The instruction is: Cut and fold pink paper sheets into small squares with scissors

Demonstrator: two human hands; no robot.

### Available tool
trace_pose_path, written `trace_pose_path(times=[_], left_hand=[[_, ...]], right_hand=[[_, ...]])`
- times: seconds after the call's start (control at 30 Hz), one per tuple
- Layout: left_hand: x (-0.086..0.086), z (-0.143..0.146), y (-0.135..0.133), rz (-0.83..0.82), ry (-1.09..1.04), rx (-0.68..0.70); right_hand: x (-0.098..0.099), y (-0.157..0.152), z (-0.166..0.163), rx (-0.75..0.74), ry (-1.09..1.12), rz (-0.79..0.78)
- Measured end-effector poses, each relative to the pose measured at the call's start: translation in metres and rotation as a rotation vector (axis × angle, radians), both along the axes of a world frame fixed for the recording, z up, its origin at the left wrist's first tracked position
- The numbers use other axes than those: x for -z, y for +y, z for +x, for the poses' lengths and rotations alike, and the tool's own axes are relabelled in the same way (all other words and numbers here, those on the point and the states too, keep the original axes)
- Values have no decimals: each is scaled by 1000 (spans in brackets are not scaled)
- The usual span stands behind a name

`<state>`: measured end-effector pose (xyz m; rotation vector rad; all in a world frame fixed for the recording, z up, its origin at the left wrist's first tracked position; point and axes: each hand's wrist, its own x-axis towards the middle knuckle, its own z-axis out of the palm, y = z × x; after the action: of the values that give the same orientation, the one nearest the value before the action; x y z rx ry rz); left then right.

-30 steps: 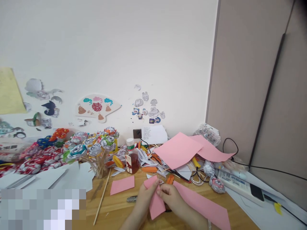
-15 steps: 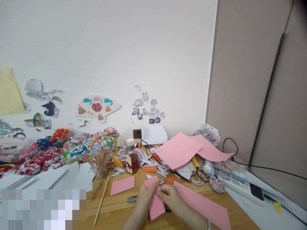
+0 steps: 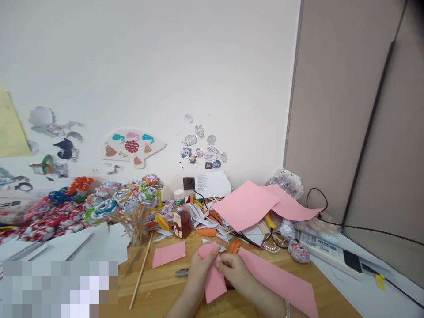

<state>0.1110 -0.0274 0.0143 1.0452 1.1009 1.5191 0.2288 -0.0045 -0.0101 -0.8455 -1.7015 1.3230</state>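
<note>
Between my two hands is a narrow folded strip of pink paper [image 3: 215, 285], held upright above the wooden table. My left hand [image 3: 200, 271] grips its left edge, thumb on top near the upper end. The thumb and fingers of my right hand [image 3: 232, 269] pinch its right edge. A smaller pink paper piece [image 3: 169, 254] lies flat to the left. Under my right forearm stretches a long pink paper strip [image 3: 281, 280]. A grey utility knife [image 3: 182, 273] is beside my left hand, partly hidden by it.
A wooden stick [image 3: 141, 269] lies on the table [image 3: 159, 296]. Behind stand a bottle of reddish-brown liquid [image 3: 181, 216] and a cup of paper flowers on sticks [image 3: 137, 227]. Large pink sheets [image 3: 247, 205] cover paper scraps at the back. A power strip [image 3: 331, 254] sits on the right.
My hands keep hold of the folded pink paper in nearly the same pose. The view has shifted slightly; nothing on the table has visibly moved.
</note>
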Motion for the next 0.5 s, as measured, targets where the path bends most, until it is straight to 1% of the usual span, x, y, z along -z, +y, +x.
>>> trace_pose_path(times=[0.17,0.33,0.43,0.5], left_hand=[[-2,0,1,-28,52,-53],[-5,-1,0,35,60,-8],[-4,0,1,59,61,40],[-1,1,2,57,55,57]], right_hand=[[0,0,0,9,-12,-8],[3,-1,-1,-15,42,-67],[-1,-2,0,-15,83,-123],[-5,-4,1,-13,83,-128]])
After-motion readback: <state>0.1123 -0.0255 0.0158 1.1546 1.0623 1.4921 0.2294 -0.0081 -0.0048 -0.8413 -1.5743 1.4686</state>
